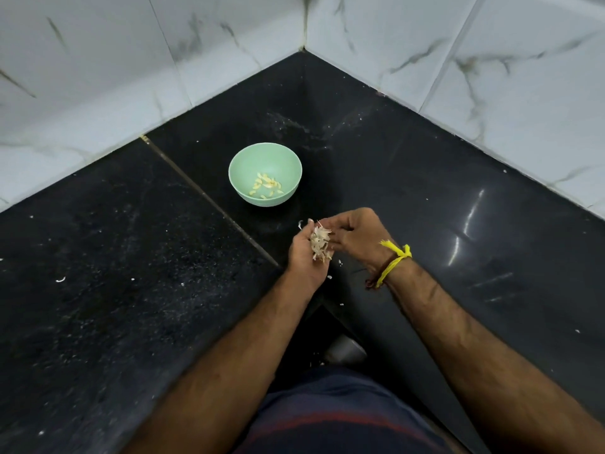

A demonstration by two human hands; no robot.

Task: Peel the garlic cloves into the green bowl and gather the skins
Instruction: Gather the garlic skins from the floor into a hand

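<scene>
Black granite counter (98, 257) fills the corner, white marble-look wall tiles (82, 77) behind. Far left on the slab: one stray skin scrap (60, 279), well apart from everything else. A seam line (209, 201) runs diagonally across the stone.

Green bowl (265, 173) sits just right of the seam, upright, with peeled garlic cloves (266, 185) lying loose in the bottom. No hand touching it.

Nearer the camera than the bowl: left hand (306, 257) palm-up, fingers loosely cupped around a pile of garlic skins (320, 243) resting in the palm. Right hand (355, 237) right beside it, fingers curled in, tips at the top of the pile; whether they actually pinch a piece I cannot tell. Yellow thread (394, 262) tied at the right wrist.

A few small white skin bits (340, 262) on the counter below the hands, near the edge. Glare streaks (471, 211) on the polished stone at right.
</scene>
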